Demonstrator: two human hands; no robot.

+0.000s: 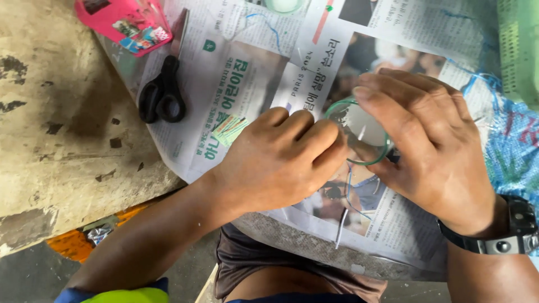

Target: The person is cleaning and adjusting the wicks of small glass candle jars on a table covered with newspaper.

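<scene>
**Green ring held between two hands over newspaper**

Green ring [368,160], thin and round with a clear middle, sits between both hands above the newspaper [236,84] that covers the counter [50,129]. Nearest the camera, the person's lap and dark shorts show below the counter edge, with the left forearm rising from a blue and yellow-green sleeve. A thin white wire [341,227] lies on the paper just below the hands, beside a loop of fine blue thread [351,193].

The left hand [278,160] is curled into a loose fist, knuckles up, its fingertips pressed against the ring's left side; whether it pinches the rim or the wire cannot be told, since the fingers hide the contact. The right hand [435,146], with a dark wristwatch [514,230] on its wrist, cups the ring from the right, fingers held together and arched over the top edge, thumb beneath. Both hands cover much of the ring, so only its left and lower arcs show.

Farther off, to the left, black-handled scissors [163,95] lie shut on the newspaper, well apart from the hands. Beyond them a pink packet [126,22] rests at the paper's far corner. At the right, blue woven sacking [514,151] lies under the paper's edge.
</scene>
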